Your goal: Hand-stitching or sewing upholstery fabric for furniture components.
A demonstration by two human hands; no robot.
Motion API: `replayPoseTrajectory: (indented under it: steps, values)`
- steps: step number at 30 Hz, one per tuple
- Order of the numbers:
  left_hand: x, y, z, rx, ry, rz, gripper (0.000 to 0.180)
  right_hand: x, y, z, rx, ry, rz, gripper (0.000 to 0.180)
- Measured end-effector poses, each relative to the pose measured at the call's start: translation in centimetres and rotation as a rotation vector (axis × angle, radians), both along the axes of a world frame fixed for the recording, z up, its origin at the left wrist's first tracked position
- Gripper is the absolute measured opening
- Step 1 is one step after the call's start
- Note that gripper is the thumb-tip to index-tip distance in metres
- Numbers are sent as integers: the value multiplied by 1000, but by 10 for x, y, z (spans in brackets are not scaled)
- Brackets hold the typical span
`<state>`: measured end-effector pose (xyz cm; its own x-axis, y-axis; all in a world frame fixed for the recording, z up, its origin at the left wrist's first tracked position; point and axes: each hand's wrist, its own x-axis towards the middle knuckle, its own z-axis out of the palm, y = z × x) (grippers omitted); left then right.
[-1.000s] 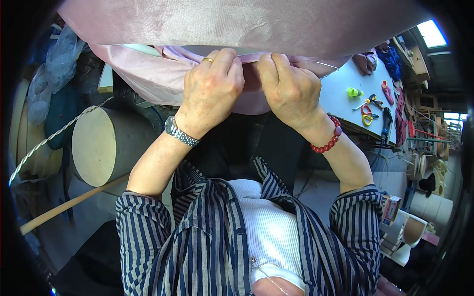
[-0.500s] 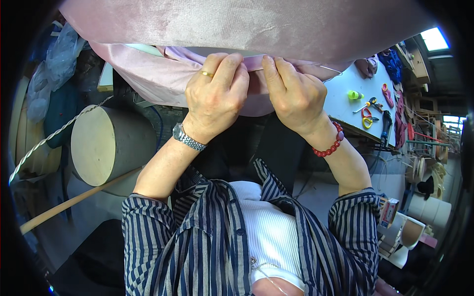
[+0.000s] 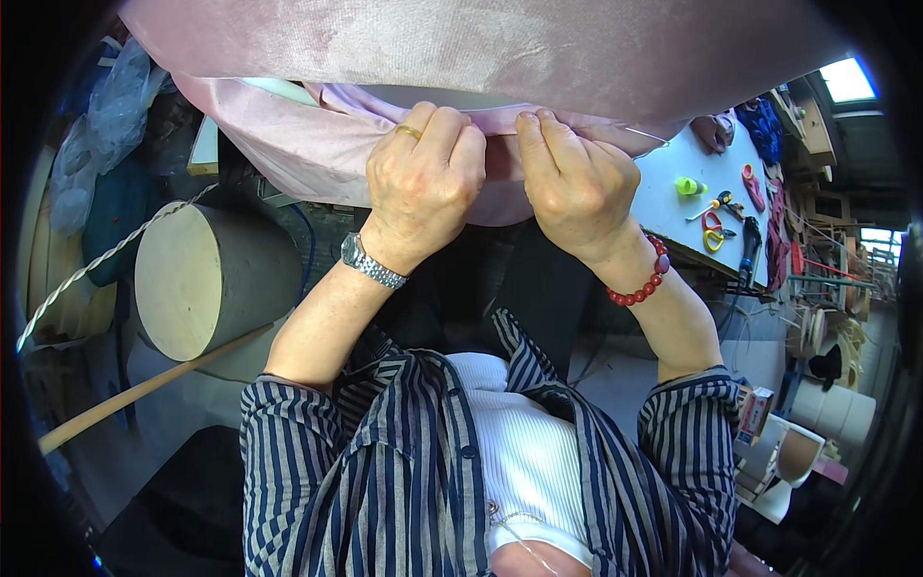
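Pale pink velvet fabric (image 3: 298, 159) hangs loose below a large padded piece (image 3: 461, 48) covered in similar pink velvet. A gap between them shows something whitish inside. My left hand (image 3: 423, 178), fingers curled into a fist, grips the fabric edge at the middle of the gap. Close to its right, my right hand (image 3: 577, 188) pinches the same edge, its fingertips pressed against the fold. The thumbs are hidden behind the fingers. A thin, pale, wire-like piece (image 3: 646, 135) sticks out of the cloth to the right of my right hand.
On the white table (image 3: 673, 231) at right lie yellow-and-red-handled scissors (image 3: 713, 233), a screwdriver (image 3: 707, 208), a lime-green item (image 3: 688, 186) and a dark tool (image 3: 751, 245). A big drum-like cylinder (image 3: 178, 284) and a wooden pole (image 3: 144, 389) are at left, near a twisted cord (image 3: 115, 258).
My left hand has moved slightly right and its fingers have rolled over the fabric edge. The gap above it looks a little wider. My right hand has barely shifted.
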<state>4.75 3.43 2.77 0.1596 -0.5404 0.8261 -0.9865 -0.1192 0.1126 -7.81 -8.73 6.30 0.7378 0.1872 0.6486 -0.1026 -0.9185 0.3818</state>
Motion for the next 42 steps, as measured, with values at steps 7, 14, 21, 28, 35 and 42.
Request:
replayPoseTrajectory:
  steps: [7,14,21,28,35,42]
  values:
    - [-1,1,-4,-63,-67,13,10,-1,1,0,-22,29,-21,24]
    - [-10,6,4,77,54,64,12,0,6,4,-15,58,-50,24]
    - [-24,11,5,112,159,84,28,0,6,5,-4,103,-66,28]
    - [-28,13,-5,46,173,47,38,-5,10,10,6,159,-95,31]
    - [-26,12,-11,22,198,-3,39,-6,6,5,4,112,-45,31]
    - [-23,13,-18,-11,152,-32,39,-8,6,6,10,121,-16,31]
